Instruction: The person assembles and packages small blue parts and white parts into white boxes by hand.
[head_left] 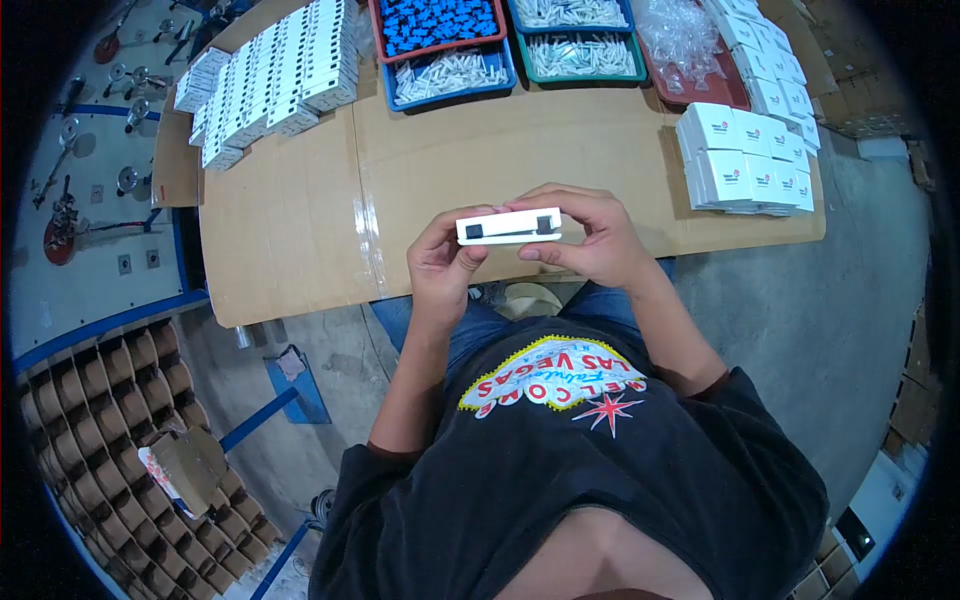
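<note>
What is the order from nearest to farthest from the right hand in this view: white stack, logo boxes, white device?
From the right hand:
1. White device: held, touching the hand.
2. Logo boxes: off to the right.
3. White stack: far left.

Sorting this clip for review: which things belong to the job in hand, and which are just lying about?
Likely in use:
- white case in both hands
- trays of small parts
- white units, left
- white boxes, right

Apparently lying about:
- metal fittings
- cardboard dividers
- opened carton
</note>
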